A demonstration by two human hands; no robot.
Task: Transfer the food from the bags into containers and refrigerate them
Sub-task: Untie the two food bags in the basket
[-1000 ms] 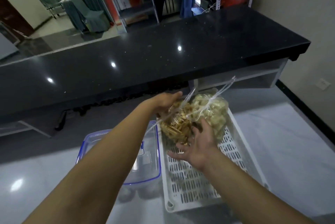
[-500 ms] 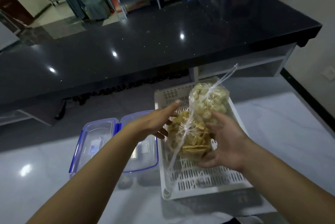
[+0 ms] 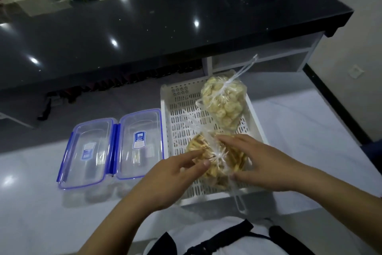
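While both bags lie in the white tray (image 3: 258,128), left hand (image 3: 175,174) pinches the near bag's (image 3: 223,159) knot; right hand (image 3: 262,159) rests open-fingered on it; far bag (image 3: 224,102) untouched; containers (image 3: 111,149) left of tray

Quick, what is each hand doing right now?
Left hand: pinching the knot of the near snack bag.
Right hand: fingers straight, resting on the same bag, gripping nothing.
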